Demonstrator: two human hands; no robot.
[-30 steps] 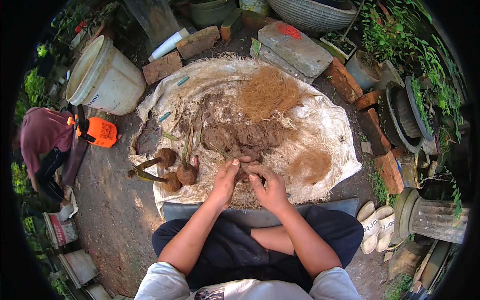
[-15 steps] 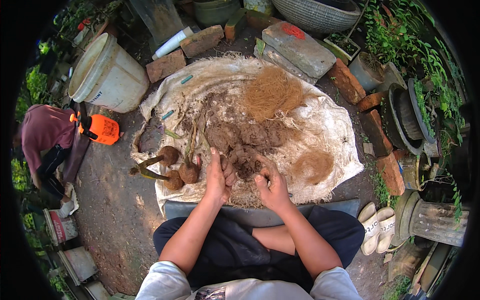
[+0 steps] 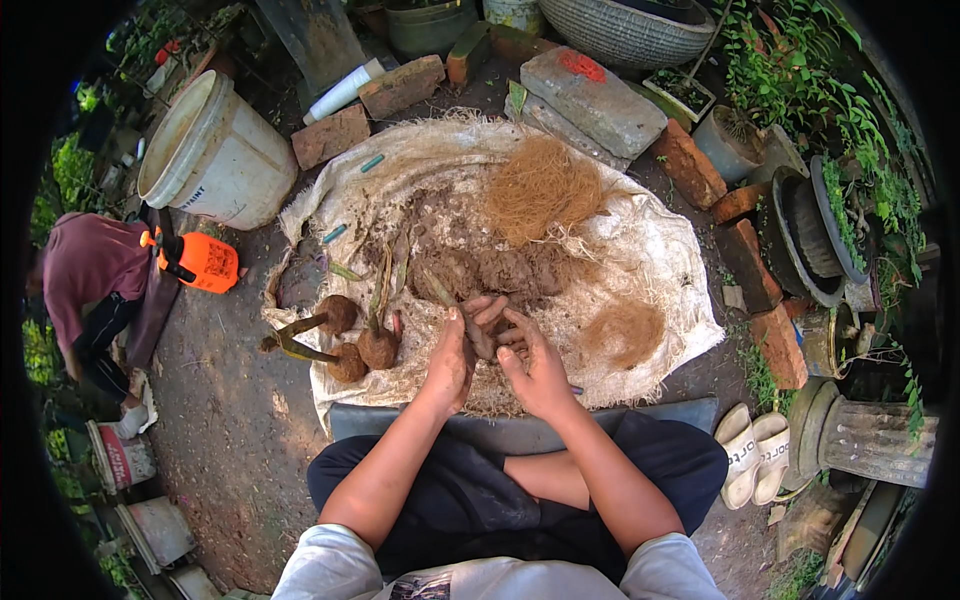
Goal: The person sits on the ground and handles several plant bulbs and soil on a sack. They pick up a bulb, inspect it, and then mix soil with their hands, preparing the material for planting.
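A plant cutting point(image 3: 478, 335) with a long, soil-smeared grey-green leaf lies tilted between my hands, its lower end toward me. My left hand point(image 3: 453, 352) is closed around it, with the fingers behind and the thumb alongside. Close to the cutting's lower end is my right hand point(image 3: 538, 368), thumb and fingers curved but apart. Beyond my fingers, dark moist soil point(image 3: 510, 270) is heaped on a white woven sack point(image 3: 650, 250). To the left sit three brown fibre-wrapped root balls point(image 3: 378, 347) with leaves attached.
Loose brown fibre point(image 3: 545, 190) lies at the sack's far side, with a smaller fibre tuft point(image 3: 622, 333) at right. Bricks point(image 3: 690, 165) and a concrete block point(image 3: 595, 100) border the sack. A white bucket point(image 3: 225, 150), an orange sprayer point(image 3: 208, 262) and a crouching person point(image 3: 95, 265) are left; sandals point(image 3: 755, 455) lie right.
The cutting has tipped over between my hands, and its leaf now slants. My left fingers have spread behind it. The dark soil clump that was by my right fingers no longer shows there.
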